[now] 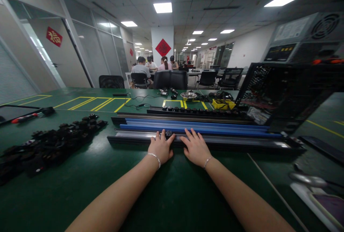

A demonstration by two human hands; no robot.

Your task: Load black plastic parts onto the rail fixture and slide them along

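My left hand (160, 146) rests with spread fingers on the front edge of a long grey and black rail (236, 143), beside a small black part (168, 134) that sits on the rail. To its right, my right hand (197, 149) lies with fingers spread over the same rail. Neither hand is closed around anything. Just behind runs a long blue rail (228, 128), parallel to the grey one. Farther back, a row of small black parts (188, 110) lines another dark rail.
Black parts are heaped (56, 142) at the left on the green table (172, 196). An open computer case (290, 88) stands at the right. Behind the rails are a metal bowl (189, 96) and a yellow object (223, 104). Several people sit in the background.
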